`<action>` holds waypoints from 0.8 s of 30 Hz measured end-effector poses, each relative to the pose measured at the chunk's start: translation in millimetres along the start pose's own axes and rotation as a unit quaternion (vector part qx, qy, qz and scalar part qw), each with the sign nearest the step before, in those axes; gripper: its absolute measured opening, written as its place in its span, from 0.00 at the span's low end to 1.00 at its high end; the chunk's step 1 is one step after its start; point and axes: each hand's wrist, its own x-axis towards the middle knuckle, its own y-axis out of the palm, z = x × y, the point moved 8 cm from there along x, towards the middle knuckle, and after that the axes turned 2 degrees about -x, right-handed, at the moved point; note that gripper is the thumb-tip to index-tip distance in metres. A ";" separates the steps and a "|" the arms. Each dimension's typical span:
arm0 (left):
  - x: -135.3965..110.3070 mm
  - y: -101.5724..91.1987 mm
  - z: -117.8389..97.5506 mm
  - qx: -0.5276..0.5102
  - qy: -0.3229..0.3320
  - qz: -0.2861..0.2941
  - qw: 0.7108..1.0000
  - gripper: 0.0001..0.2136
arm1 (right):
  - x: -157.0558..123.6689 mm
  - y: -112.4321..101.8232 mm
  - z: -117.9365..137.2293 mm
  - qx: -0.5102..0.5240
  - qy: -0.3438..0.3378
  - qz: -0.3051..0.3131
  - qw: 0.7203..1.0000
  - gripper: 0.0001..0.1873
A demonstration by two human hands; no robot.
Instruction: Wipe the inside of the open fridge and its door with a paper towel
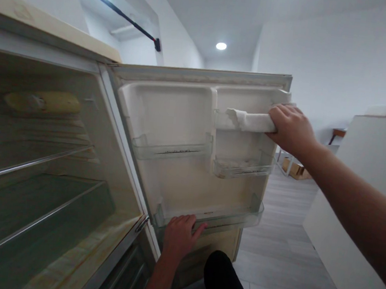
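My right hand (290,127) is closed around a white cloth (253,122) at the upper right shelf of the open fridge door (189,181). The cloth lies along the front of that clear shelf, its loose end pointing left. Lower down, my left hand (181,234) has its fingers hooked over the rim of the bottom door shelf (229,221), thumb toward the right. Between the two hands sit a left middle shelf (173,150) and a right middle shelf (242,169), both clear plastic with dark marks along their fronts.
The fridge compartment (39,160) stands open on the left, with glass shelves and a yellowish lamp cover (42,101). My dark-clothed knee (222,276) is below the door. A white cabinet (363,194) stands at right. A cardboard box (296,169) rests on the grey floor (279,245).
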 end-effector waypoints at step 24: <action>1.0 -1.6 -1.5 0.018 -0.004 0.015 1.000 0.21 | -3.7 6.1 32.9 -0.002 -0.019 -0.008 1.000 0.35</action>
